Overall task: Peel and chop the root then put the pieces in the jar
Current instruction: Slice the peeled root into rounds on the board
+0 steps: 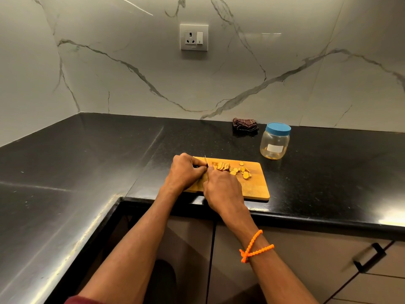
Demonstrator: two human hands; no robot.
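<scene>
Mid-chop — left hand [186, 172] apparently clamped on knife [205, 160]; right hand [221, 189] curled, probably steadying root [222, 166] on board [256, 187]; jar [275, 141] lidded.

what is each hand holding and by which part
The left hand grips the knife by its handle. What the right hand holds cannot be told.

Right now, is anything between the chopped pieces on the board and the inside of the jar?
Yes. The jar has its blue lid on, closing the mouth. The counter between the cutting board, where the root slices lie, and the jar looks bare.
</scene>
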